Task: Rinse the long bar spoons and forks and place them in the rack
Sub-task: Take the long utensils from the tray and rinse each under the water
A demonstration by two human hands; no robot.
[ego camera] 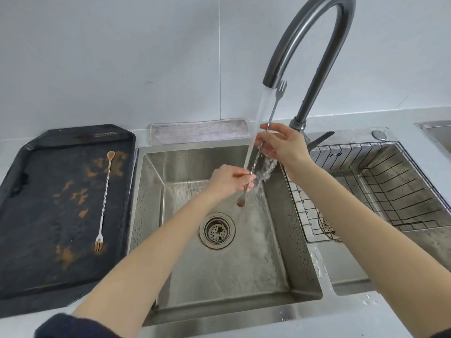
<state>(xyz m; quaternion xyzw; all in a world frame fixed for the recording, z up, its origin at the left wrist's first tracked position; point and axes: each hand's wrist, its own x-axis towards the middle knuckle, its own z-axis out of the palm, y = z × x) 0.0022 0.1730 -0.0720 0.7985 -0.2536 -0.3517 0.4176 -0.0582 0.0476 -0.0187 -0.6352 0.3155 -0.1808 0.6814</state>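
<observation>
A long twisted bar spoon with a fork end (275, 107) slants under the running water over the left sink basin (219, 259). My left hand (228, 180) pinches its lower shaft just above the spoon bowl, which points down. My right hand (283, 145) grips the shaft higher up, and the fork tines rise beside the spout. A second bar spoon with a fork end (105, 198), smeared brown, lies on the black tray (36, 252) at the left. The wire rack (380, 186) sits in the right basin and I see nothing in it.
The curved tap (314, 35) arches over the sink and water streams from it. A grey cloth (199, 130) lies along the wall behind the basin. Brown smears mark the tray. Water drops lie on the sink's front right rim.
</observation>
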